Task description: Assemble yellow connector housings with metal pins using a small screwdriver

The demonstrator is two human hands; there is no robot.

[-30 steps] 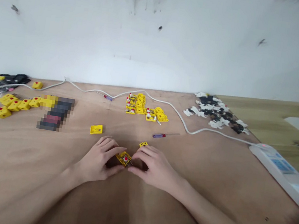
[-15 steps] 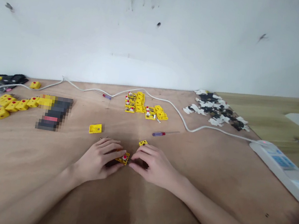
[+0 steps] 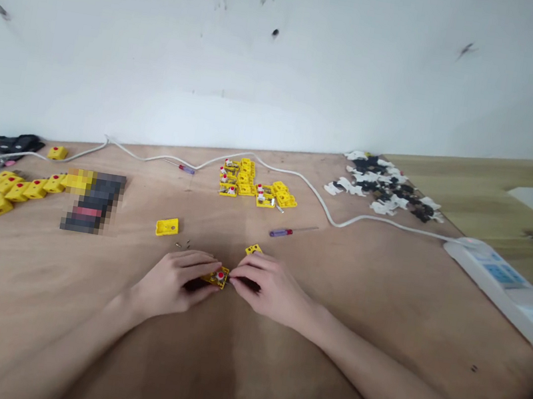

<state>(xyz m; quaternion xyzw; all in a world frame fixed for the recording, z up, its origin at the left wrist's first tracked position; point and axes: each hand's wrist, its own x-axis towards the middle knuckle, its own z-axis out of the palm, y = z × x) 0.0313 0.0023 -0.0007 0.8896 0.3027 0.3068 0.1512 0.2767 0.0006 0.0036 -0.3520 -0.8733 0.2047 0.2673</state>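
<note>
My left hand [image 3: 180,280] grips a small yellow plastic housing [image 3: 219,277], open on top, with a red-topped white part and metal pieces inside. Fingers of my right hand [image 3: 267,287] are pinched together at the housing's right end; whatever they hold is too small to make out. Just beyond the right fingers lies a yellow piece with dark holes [image 3: 253,249], partly covered by that hand. An empty yellow shell [image 3: 167,227] sits past my left hand, and small metal screws [image 3: 180,244] lie near it.
Yellow housings and shells [image 3: 244,179] stand grouped at the back, with screwdrivers [image 3: 281,233] [image 3: 187,169] nearby. Closed yellow boxes [image 3: 19,191] line up at left beside a pixelated dark object [image 3: 94,202]. White and black pieces [image 3: 385,184] are heaped right. A white cable [image 3: 317,197] runs to a power strip [image 3: 499,290].
The view has shifted slightly. My right fingers have closed in nearer to the housing's right end, and small screws beyond my left hand show more clearly.
</note>
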